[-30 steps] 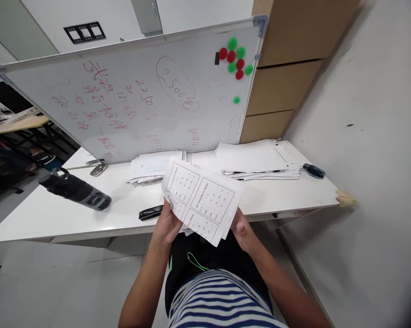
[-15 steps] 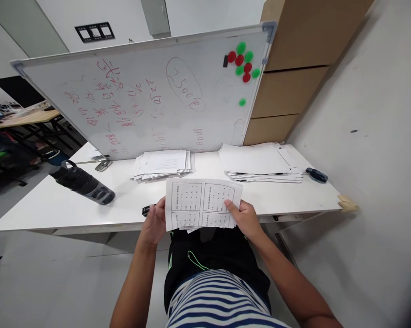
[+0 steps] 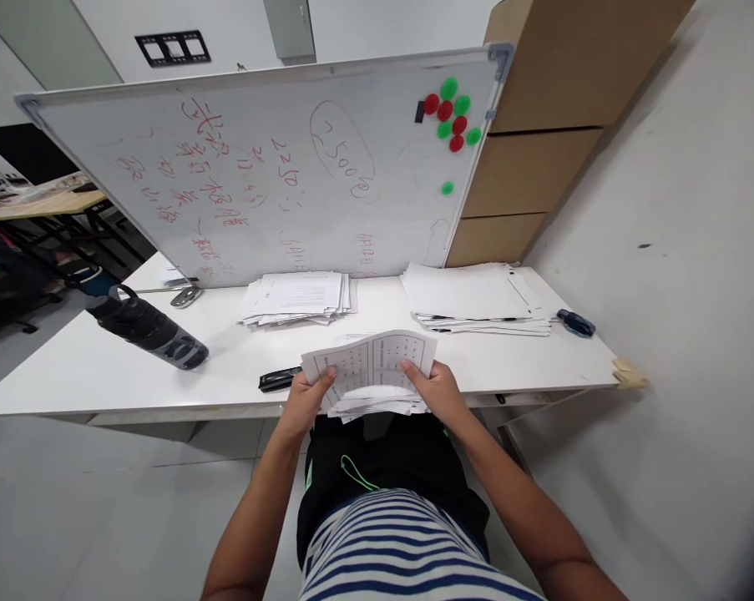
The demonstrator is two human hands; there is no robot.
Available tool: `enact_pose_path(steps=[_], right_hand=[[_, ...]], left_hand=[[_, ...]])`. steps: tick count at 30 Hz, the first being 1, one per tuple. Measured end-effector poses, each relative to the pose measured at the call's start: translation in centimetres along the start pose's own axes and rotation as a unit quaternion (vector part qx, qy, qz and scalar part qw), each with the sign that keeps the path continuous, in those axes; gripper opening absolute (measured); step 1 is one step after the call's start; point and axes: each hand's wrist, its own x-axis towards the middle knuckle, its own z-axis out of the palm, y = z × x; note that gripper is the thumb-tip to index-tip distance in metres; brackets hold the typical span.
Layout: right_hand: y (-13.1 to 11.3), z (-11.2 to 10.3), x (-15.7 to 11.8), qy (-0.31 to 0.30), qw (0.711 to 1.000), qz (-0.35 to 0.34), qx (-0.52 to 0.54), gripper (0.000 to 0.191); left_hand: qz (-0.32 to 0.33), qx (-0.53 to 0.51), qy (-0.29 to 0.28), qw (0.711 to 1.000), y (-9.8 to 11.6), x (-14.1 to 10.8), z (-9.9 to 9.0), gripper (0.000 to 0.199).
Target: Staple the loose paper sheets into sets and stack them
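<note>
A bundle of printed paper sheets (image 3: pixel 370 367) is held over the front edge of the white table, bowed in the middle, with lower sheets fanned out below. My left hand (image 3: pixel 307 401) grips its left side, thumb on top. On the right side my right hand (image 3: pixel 437 391) is closed on the sheets, its thumb also on the printed face. A black stapler-like object (image 3: pixel 279 380) lies just left of the bundle, close to my left hand. Behind stand two paper stacks, a smaller one (image 3: pixel 298 296) and a wider one (image 3: pixel 470 292).
A dark bottle (image 3: pixel 151 331) lies or leans on the left of the table (image 3: pixel 51 367). A whiteboard (image 3: pixel 226 167) stands along the back, beside cardboard boxes (image 3: pixel 505 175). A dark blue object (image 3: pixel 575 323) sits at the right, near the wall.
My left hand has moved its thumb onto the top of the sheets. The bundle has bowed and its lower edge has fanned open. More of the black object shows.
</note>
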Motion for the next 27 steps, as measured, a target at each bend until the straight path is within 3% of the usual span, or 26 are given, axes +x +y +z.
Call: enact_pose_path(steps=[5,9,13,17,21,25,27], right_hand=[[1.1,0.7,0.6,0.029,0.999,-0.026,0.032,0.045],[3.5,1.6,1.0,0.043,0.999,-0.001,0.002,0.045],[5.3,1.9,1.0,0.063,0.998,-0.003,-0.017,0.047],[5.6,1.7,0.8,0.066,0.997,0.001,-0.029,0.051],[4.8,1.1,0.4,0.012,0.998,-0.006,-0.069,0.047],[3.8,-0.1,-0.4,-0.039,0.997,0.039,-0.048,0.047],[3.6,-0.7,-1.0,-0.046,0.996,0.075,-0.022,0.049]], left_hand=[[0.05,0.047,-0.056,0.996,-1.1,1.0,0.8,0.041],[0.001,0.112,-0.044,0.993,-3.3,2.0,1.3,0.053],[0.028,0.218,-0.032,0.975,-4.5,2.2,1.0,0.05],[0.044,0.267,-0.027,0.962,-4.1,2.5,0.4,0.047],[0.026,0.279,0.002,0.96,-3.0,2.5,-0.2,0.043],[0.014,0.25,0.019,0.968,-1.6,1.6,-1.2,0.054],[0.036,0.307,0.041,0.95,-1.0,0.8,-2.2,0.06]])
